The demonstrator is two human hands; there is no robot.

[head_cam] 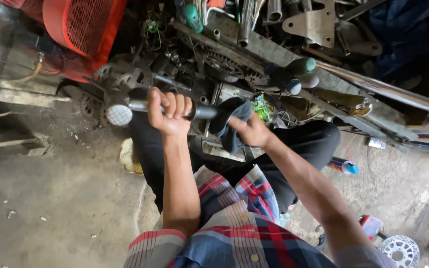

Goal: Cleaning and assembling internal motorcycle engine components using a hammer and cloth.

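My left hand point(171, 113) is closed around a shiny metal tube point(140, 106) held level in front of my knees; its round end cap point(119, 115) points left. My right hand point(252, 131) grips a dark cloth point(229, 121) that is wrapped around the right part of the same tube. Both forearms reach forward over my plaid shirt and black trousers. The part of the tube under the cloth is hidden.
A pile of metal parts, sprockets point(223, 64), tubes and wires lies just beyond the hands. A red mesh-covered machine point(83, 25) stands at the top left. A long chrome pipe point(388, 89) runs to the right. A small bottle point(344, 166) and a wheel-like part point(399, 249) lie on the concrete floor.
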